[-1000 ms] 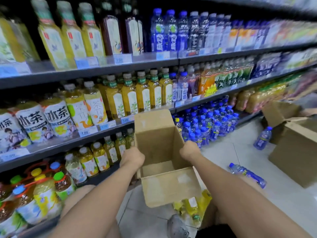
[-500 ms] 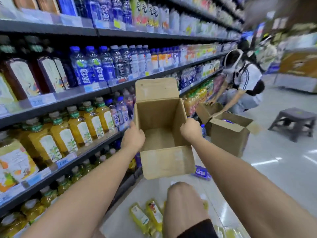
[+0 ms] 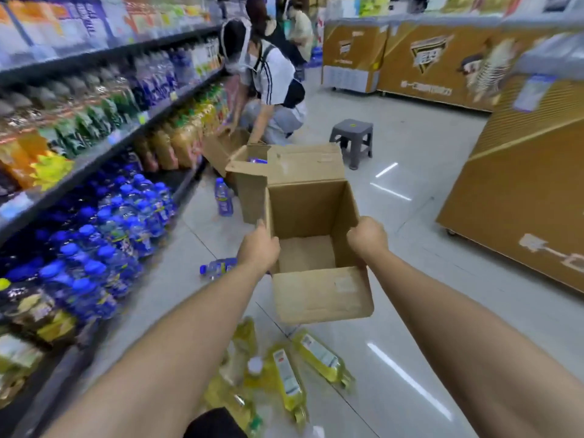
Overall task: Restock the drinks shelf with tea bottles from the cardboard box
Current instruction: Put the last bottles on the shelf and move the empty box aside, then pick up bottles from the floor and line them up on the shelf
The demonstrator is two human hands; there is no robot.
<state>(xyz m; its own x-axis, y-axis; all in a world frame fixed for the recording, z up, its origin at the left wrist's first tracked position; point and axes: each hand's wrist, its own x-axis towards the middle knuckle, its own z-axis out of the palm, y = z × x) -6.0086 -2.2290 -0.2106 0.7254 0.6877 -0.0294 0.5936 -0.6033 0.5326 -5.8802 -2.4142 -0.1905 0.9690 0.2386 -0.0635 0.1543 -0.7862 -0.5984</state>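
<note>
Shop aisle, drinks shelf (image 3: 104,147) along the left, pale tiled floor (image 3: 410,159).
Head view: both hands grip an open, empty cardboard box (image 3: 316,235) held in the air, left hand (image 3: 257,249) clasping its left wall, right hand (image 3: 368,237) its right wall; yellow tea bottles (image 3: 289,377) lie on the floor below it.

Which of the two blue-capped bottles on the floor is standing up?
The farther blue bottle, upright beside the other cardboard box. The nearer bottle lies on its side by the left hand.
</note>
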